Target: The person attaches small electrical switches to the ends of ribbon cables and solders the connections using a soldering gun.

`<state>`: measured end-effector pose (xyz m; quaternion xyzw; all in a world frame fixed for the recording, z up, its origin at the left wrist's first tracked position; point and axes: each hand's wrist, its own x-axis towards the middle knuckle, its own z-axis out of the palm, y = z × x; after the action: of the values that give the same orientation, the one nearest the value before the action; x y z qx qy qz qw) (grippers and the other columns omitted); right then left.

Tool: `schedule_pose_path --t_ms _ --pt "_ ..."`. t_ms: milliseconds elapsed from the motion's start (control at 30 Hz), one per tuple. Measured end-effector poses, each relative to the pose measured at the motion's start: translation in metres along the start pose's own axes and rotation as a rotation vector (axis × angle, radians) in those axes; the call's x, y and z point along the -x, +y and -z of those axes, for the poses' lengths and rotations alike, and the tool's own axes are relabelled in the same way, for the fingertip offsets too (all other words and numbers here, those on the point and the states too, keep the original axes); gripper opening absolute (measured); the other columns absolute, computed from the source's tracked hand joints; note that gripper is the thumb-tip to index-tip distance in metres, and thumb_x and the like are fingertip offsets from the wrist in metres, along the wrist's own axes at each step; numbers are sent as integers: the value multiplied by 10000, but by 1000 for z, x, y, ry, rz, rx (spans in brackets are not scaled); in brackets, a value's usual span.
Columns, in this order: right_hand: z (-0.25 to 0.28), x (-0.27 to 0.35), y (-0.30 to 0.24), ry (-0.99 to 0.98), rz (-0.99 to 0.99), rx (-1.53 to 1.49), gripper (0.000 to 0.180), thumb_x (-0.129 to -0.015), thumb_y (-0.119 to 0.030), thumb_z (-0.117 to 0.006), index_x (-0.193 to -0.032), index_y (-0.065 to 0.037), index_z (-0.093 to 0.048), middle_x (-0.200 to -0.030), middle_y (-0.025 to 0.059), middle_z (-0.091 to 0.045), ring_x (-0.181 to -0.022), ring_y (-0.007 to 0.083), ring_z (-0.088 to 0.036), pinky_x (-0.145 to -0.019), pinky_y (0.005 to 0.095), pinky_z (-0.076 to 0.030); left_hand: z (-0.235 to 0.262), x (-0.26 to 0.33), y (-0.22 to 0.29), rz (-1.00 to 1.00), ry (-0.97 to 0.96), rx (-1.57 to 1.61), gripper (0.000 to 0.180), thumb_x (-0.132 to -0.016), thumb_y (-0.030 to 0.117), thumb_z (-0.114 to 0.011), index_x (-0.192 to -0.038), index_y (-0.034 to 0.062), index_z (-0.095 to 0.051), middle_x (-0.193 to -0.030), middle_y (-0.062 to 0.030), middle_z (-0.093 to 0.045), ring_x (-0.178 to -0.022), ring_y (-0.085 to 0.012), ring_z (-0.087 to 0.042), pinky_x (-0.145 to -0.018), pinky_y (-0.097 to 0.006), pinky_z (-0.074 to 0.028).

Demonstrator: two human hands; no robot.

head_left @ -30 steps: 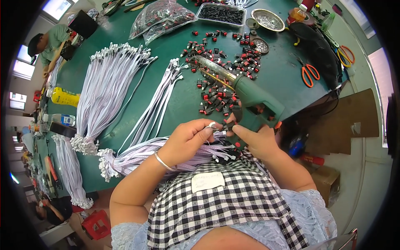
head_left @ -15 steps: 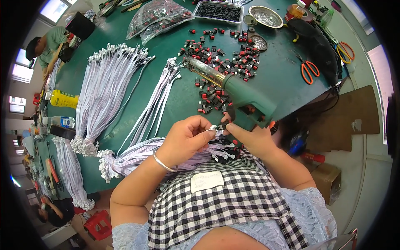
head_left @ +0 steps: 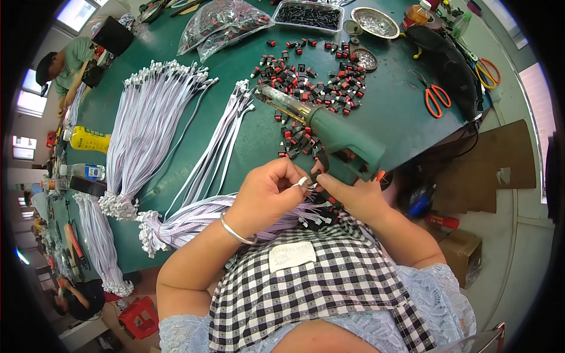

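Observation:
My left hand [head_left: 268, 191] pinches the white connector end [head_left: 302, 182] of a thin cable from the purple-white cable bundle [head_left: 194, 217] lying across my lap and the table edge. My right hand [head_left: 347, 194] meets it fingertip to fingertip, gripping a small dark part at the connector. A silver bangle sits on my left wrist. Just beyond my hands lies a green heat gun [head_left: 329, 132] on the green table [head_left: 400, 117], among scattered red-and-black small switches [head_left: 312, 82].
Bundles of white cables [head_left: 147, 123] lie at left and centre. Orange scissors [head_left: 434, 97], a metal bowl [head_left: 375, 22], a black tray of parts [head_left: 309, 15] and plastic bags [head_left: 220, 23] sit at the far side. A yellow bottle [head_left: 88, 139] stands left. Another person [head_left: 67, 62] works far left.
My hands have stayed together at the table edge, shifting slightly; the fingers have reworked their grip on the connector. The rest of the table looks the same.

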<state>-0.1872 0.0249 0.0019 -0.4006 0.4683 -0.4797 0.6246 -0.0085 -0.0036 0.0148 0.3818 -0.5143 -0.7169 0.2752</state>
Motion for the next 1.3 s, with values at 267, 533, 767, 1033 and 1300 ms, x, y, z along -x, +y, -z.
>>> schedule_pose_path --t_ms 267,533,767,1033,1300 --pt "2 -1 -5 -12 -36 -2 245 -764 -39 -626 -995 -13 -548 -893 18 -598 -796 78 -563 -685 244 -476 -4 -2 4 14 39 -30 108 -818 -1 -528 -764 23 -438 -847 -59 -539 -744 -114 -566 -659 -233 -485" --pt "43 34 -5 25 499 872 375 -707 -8 -634 -1071 -17 -542 -993 110 -602 -947 215 -568 -810 326 -463 0 -3 -6 12 147 8 103 -825 7 -521 -765 35 -442 -868 -58 -530 -743 -118 -570 -645 -232 -491" --pt "75 81 46 -18 452 347 378 -731 -87 -664 -1063 -10 -502 -957 160 -573 -819 232 -587 -740 334 -471 3 -7 -8 45 201 16 90 -830 20 -517 -761 40 -462 -866 -67 -531 -730 -120 -573 -615 -233 -484" --pt "91 89 72 -113 452 304 345 -740 -138 -661 -1022 12 -529 -912 176 -596 -805 270 -598 -690 325 -482 3 -9 -9 15 217 16 97 -835 25 -519 -753 38 -469 -856 -61 -533 -723 -107 -560 -618 -222 -470" --pt "97 95 80 -100 287 320 388 -745 -169 -666 -1047 20 -511 -882 159 -592 -745 236 -603 -641 296 -488 4 -10 -14 14 227 -23 104 -833 13 -521 -749 34 -464 -865 -52 -516 -729 -93 -541 -676 -236 -483"
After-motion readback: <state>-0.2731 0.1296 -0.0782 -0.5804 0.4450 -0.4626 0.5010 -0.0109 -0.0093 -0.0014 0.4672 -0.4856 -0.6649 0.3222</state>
